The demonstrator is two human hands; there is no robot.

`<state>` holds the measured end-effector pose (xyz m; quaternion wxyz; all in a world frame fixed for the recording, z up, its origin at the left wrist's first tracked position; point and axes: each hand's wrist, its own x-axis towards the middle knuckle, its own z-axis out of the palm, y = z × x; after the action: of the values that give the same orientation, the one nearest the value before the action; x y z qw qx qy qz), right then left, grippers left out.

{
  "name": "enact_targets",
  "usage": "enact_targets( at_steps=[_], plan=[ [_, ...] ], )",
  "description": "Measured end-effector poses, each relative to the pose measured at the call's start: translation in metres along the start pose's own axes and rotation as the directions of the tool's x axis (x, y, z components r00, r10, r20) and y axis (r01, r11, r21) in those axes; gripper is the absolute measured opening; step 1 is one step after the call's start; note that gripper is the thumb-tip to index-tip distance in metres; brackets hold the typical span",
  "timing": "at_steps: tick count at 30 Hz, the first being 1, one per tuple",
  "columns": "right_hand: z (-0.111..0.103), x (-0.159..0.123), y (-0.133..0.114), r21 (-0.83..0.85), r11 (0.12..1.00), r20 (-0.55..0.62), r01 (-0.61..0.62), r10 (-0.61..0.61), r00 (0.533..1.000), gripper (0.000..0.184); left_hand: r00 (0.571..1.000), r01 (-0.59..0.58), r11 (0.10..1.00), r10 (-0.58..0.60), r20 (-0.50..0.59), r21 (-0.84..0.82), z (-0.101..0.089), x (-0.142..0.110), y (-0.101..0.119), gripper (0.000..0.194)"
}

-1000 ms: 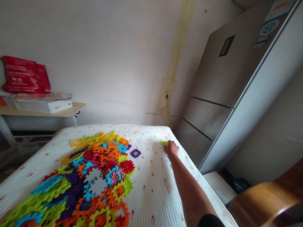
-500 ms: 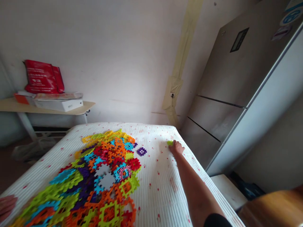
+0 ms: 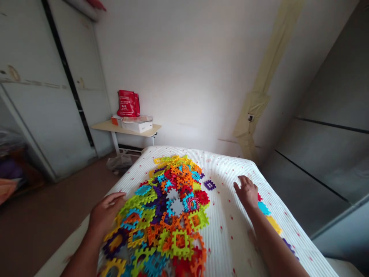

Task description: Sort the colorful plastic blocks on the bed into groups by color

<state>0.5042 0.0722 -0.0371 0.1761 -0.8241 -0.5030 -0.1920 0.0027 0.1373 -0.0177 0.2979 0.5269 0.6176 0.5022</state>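
A large heap of colourful toothed plastic building tiles [image 3: 161, 215] lies on the white bedsheet [image 3: 221, 223]. My left hand [image 3: 106, 211] is above the heap's left edge, its fingers stretched out and no tile visible in it. My right hand [image 3: 247, 191] hovers over the sheet on the right, thumb and fingers apart, with nothing seen between them. Beside my right forearm runs a line of single tiles: a red one [image 3: 259, 197], a light blue one [image 3: 263, 208], a yellow one [image 3: 274, 225] and a purple one [image 3: 290, 248], partly covered by the arm. One purple window tile [image 3: 210, 185] sits apart from the heap.
A small desk [image 3: 127, 129] at the back left carries a red bag [image 3: 128, 104] and a white box [image 3: 137, 126]. Pale cabinet doors [image 3: 43, 127] stand at the left. A grey fridge [image 3: 319, 154] rises beyond the bed's right side.
The view has swung left. My right hand, earlier at a lime-green tile near the bed's right edge, has drawn back and opened; that tile no longer shows. My left hand has come in over the heap.
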Motion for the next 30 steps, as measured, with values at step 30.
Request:
enact_targets(
  at_steps=[30],
  plan=[
    [0.022, -0.051, -0.067, 0.241, 0.870, -0.049, 0.430, -0.432, 0.901, 0.026, 0.885, -0.442, 0.781, 0.301, 0.354, 0.442, 0.041, -0.008, -0.017, 0.032]
  ],
)
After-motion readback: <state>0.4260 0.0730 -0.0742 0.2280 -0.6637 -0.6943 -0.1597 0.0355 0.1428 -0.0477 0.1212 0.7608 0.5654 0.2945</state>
